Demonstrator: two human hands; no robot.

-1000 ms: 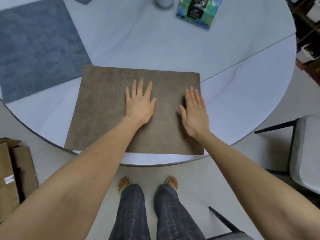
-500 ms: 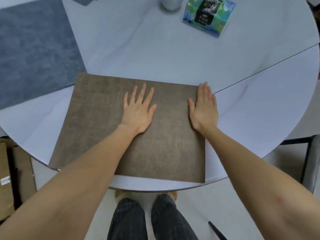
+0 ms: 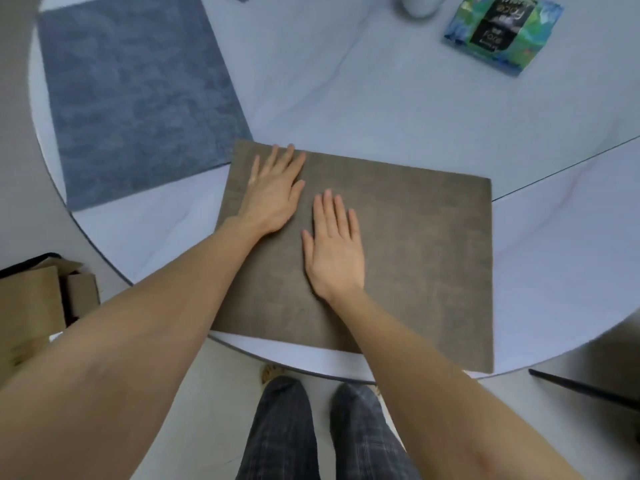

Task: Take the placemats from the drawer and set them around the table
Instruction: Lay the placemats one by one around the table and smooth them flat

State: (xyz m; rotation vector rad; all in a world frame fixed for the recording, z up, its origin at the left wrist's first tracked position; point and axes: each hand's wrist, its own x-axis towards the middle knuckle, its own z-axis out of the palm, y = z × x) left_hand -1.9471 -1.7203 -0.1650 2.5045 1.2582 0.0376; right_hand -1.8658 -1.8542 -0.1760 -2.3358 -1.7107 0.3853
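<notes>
Both hands lie flat, fingers straight, on the brown placemat: left hand near its far-left corner, right hand mid-mat; its near edge overhangs the tabletop rim; blue placemat just beside, bare surface to the right.

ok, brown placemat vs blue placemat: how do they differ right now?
The brown placemat has both hands flat on it, left hand and right hand; the blue placemat is untouched. Brown lies at the near table edge, its near right corner overhanging; blue lies further left and back. Both lie flat on the table.
</notes>
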